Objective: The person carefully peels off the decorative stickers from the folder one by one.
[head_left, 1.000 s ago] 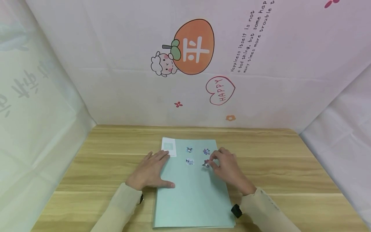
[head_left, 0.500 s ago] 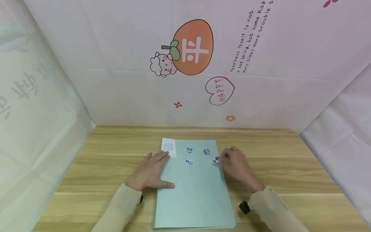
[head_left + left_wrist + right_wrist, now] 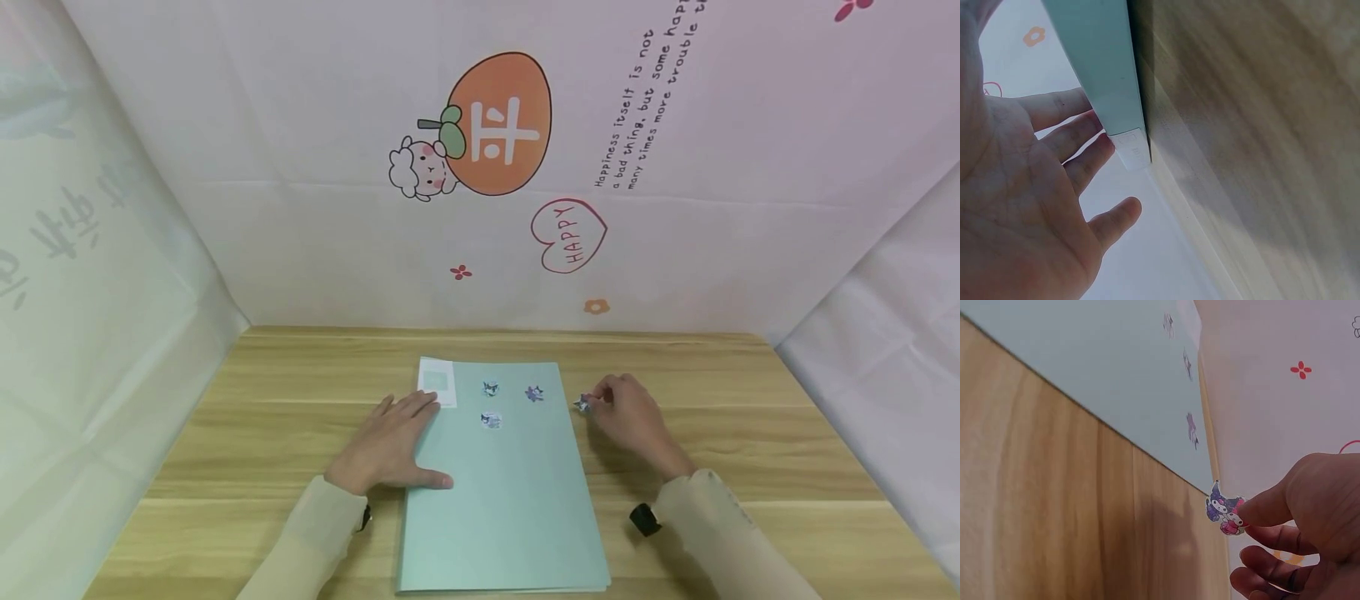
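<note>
**Sticker Clear of Cover, Held at Right**

My right hand [image 3: 628, 417] pinches the two-figure sticker [image 3: 1225, 512] between thumb and fingers. Within the last second, the sticker has travelled from the cover of the green folder [image 3: 502, 517] across its right edge; it is now just beyond that edge, over the wooden tabletop [image 3: 757, 450]. Consequence: I judge this piece fully detached. Three remain on the cover: upper-left sticker [image 3: 491, 389], lower-left sticker [image 3: 491, 420], upper-right sticker [image 3: 534, 393].

My left hand [image 3: 393, 446] is unchanged. It grasps nothing and rests spread across the folder's left edge, just beside the white label [image 3: 449, 398].

Room: wood extends rightward from my right hand. Limit: the backdrop [image 3: 337, 250] rises at the tabletop's far edge. Sticker height above the wood cannot be determined.
</note>
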`<action>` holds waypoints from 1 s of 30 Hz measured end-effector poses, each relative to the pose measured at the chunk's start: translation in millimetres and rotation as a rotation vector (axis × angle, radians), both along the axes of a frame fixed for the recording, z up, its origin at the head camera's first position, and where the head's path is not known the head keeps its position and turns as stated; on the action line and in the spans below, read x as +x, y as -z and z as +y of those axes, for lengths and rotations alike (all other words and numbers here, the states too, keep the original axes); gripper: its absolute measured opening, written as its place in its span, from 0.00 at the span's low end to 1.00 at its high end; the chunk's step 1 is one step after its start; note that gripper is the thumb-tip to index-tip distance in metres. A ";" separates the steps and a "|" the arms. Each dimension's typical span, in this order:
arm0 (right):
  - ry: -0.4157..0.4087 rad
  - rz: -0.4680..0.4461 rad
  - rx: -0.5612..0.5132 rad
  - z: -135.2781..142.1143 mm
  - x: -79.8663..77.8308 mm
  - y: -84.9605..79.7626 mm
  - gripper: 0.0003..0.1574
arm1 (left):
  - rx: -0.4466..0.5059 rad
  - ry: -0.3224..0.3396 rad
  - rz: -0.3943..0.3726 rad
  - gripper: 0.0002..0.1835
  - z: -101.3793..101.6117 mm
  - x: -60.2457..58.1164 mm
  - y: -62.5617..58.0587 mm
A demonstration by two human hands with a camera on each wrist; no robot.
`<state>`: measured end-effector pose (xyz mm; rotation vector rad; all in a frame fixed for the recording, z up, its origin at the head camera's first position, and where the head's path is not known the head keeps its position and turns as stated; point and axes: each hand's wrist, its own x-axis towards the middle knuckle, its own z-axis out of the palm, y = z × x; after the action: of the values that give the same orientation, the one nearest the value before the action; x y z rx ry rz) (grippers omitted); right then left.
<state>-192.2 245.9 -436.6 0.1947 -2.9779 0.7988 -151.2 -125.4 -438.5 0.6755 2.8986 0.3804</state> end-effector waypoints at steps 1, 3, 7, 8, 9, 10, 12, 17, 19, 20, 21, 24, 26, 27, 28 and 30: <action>0.003 -0.004 0.003 1.3 -1.5 -0.2 0.10 | 0.000 -0.001 -0.002 0.61 0.0 0.1 -0.3; 0.008 -0.009 0.009 4.1 -4.6 -0.4 0.11 | -0.005 -0.002 -0.002 0.61 -0.1 0.0 -0.5; 0.025 -0.039 0.003 8.7 -9.6 -0.3 0.12 | -0.010 -0.003 -0.001 0.61 0.0 -0.1 -0.9; 0.029 -0.046 0.001 9.7 -10.6 0.1 0.12 | -0.010 -0.004 0.000 0.61 0.0 -0.1 -0.8; 0.033 -0.055 -0.001 10.5 -11.4 0.5 0.12 | -0.011 -0.004 0.000 0.61 -0.1 0.0 -0.8; 0.035 -0.061 -0.003 11.2 -12.3 1.2 0.12 | -0.008 -0.005 -0.002 0.61 -0.1 0.1 -0.9; 0.035 -0.067 -0.004 12.3 -13.5 2.2 0.13 | -0.007 -0.004 -0.001 0.61 -0.2 0.3 -1.1; 0.024 -0.063 -0.010 13.4 -15.3 3.1 0.12 | 0.000 -0.002 -0.003 0.61 -0.6 0.6 -1.5; 0.025 -0.063 -0.009 13.7 -16.1 3.9 0.12 | 0.003 -0.004 -0.007 0.61 -0.7 0.5 -1.5; 0.027 -0.063 -0.007 13.8 -16.4 4.4 0.13 | 0.003 -0.005 -0.007 0.61 -0.6 0.5 -1.8; 0.029 -0.062 -0.005 14.1 -16.9 5.1 0.13 | 0.004 -0.006 -0.011 0.61 -0.6 0.5 -1.9; 0.032 -0.057 0.021 15.1 -18.2 8.2 0.13 | -0.001 -0.007 -0.016 0.61 -0.3 0.1 -1.8; 0.034 -0.050 0.041 16.0 -19.1 11.0 0.14 | -0.003 -0.008 -0.016 0.61 -0.1 0.0 -1.8; 0.037 -0.049 0.050 16.4 -19.6 12.7 0.15 | -0.006 -0.009 -0.016 0.61 0.0 -0.1 -1.6; 0.040 -0.047 0.060 16.8 -20.1 14.2 0.16 | -0.009 -0.009 -0.014 0.61 0.1 -0.2 -1.4; 0.049 -0.049 0.072 17.3 -20.9 16.7 0.18 | -0.009 -0.008 -0.012 0.61 0.2 -0.1 -1.3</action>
<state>-213.1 263.1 -453.3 0.1067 -3.0466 0.7026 -151.3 -125.1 -437.3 0.6581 2.8912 0.3701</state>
